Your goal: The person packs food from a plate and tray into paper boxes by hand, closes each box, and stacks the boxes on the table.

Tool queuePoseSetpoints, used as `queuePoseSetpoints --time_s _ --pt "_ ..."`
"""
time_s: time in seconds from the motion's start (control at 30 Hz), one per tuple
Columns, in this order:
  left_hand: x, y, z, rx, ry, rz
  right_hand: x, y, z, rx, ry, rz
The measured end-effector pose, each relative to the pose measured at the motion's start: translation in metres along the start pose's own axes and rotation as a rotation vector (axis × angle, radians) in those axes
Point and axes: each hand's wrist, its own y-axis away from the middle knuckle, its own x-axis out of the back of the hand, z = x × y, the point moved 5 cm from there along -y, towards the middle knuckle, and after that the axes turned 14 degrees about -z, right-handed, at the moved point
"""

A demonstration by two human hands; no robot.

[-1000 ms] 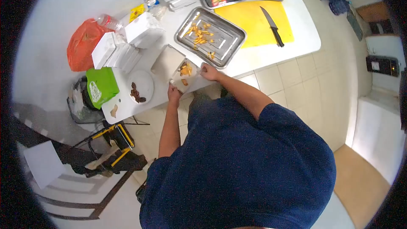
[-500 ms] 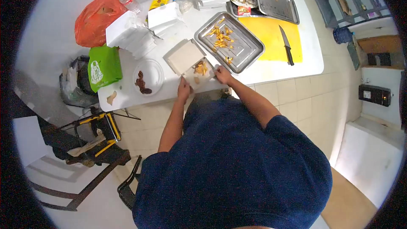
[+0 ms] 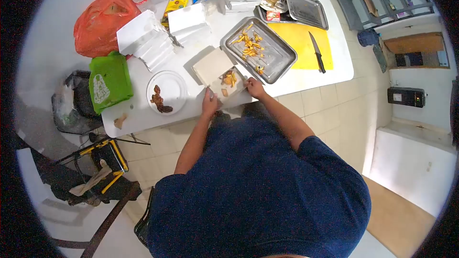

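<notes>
Left hand [image 3: 209, 103]: fingers and thumb pinching the left edge of the base of an open, cream-coloured cardboard food box [image 3: 213, 67]. Right hand [image 3: 255, 87]: closed in the same way on the opposite edge of that base. From where I stand, the exact placing of the fingertips is too small to read. Box position: near edge of the white, round-cornered worktop [image 3: 340, 64], lid folded back, away from the person. Contents: yellow-orange chip-like strips [image 3: 230, 78] heaped toward the back, one small brownish piece [image 3: 224, 92] nearer the body.

Just beyond the right hand: rectangular silver metal tray [image 3: 276, 58], set at a slant, more strips [image 3: 252, 48] scattered over its left part. Right of it, a flat yellow cutting board [image 3: 299, 50], bearing a black-handled knife [image 3: 317, 53], handle toward the person.

Left of the left hand, well clear of it: round white plate [image 3: 175, 93] with dark brown pieces [image 3: 157, 98] in a row on its left half. Behind the plate, stacked white cardboard boxes [image 3: 148, 43]. Further left, a bright green bag [image 3: 111, 82] with a pale print; behind that, a bulging orange-red plastic bag [image 3: 103, 24] beside a clear plastic bottle [image 3: 142, 1].
</notes>
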Motion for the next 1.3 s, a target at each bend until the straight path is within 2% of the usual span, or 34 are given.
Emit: queuePoseSetpoints --time_s 0.07,0.17,0.2,0.3,0.43,0.5,0.53,0.63,0.73,0.83,0.93,1.03,1.23,1.27,1.3 --pt "0.001 -0.002 0.002 -0.043 -0.022 0.034 0.001 0.001 -0.005 0.065 0.04 0.018" --pt "-0.001 -0.004 -0.001 0.043 0.067 0.038 0.006 0.004 -0.02 -0.002 0.068 -0.054" --pt "-0.002 -0.005 -0.004 0.096 0.119 0.037 0.009 0.006 -0.025 0.011 0.163 -0.063" --pt "-0.001 -0.01 -0.005 0.125 0.002 0.027 0.015 0.004 -0.037 0.046 0.289 -0.126" --pt "0.007 -0.027 -0.03 -0.012 -0.151 0.156 0.012 -0.014 -0.026 0.173 0.345 -0.148" --pt "0.004 -0.022 -0.023 -0.071 -0.116 0.205 0.01 -0.023 -0.023 0.108 0.26 -0.247" --pt "-0.004 0.014 0.04 -0.013 -0.153 0.233 0.009 -0.029 -0.02 0.185 0.28 -0.257" --pt "0.0 0.011 0.026 -0.111 -0.144 0.295 0.003 -0.042 -0.016 0.19 0.257 -0.304" --pt "0.003 0.022 0.044 -0.024 -0.278 0.384 0.008 -0.041 -0.028 0.062 0.224 -0.36" --pt "0.01 0.023 0.023 0.113 -0.168 0.445 0.0 -0.047 -0.035 0.143 0.279 -0.339" --pt "0.02 0.02 -0.004 0.103 -0.105 0.486 -0.01 -0.055 -0.034 0.131 0.219 -0.387" --pt "0.025 0.017 -0.024 0.068 -0.207 0.597 -0.018 -0.061 -0.04 0.214 0.199 -0.437" --pt "0.031 0.013 -0.03 0.012 -0.1 0.509 -0.024 -0.062 -0.063 0.254 0.596 -0.529" --pt "0.032 0.011 -0.034 0.116 -0.067 0.498 -0.025 -0.06 -0.063 0.35 0.564 -0.564" --pt "0.031 0.011 -0.035 0.119 0.019 0.465 -0.023 -0.057 -0.068 0.299 0.605 -0.584"
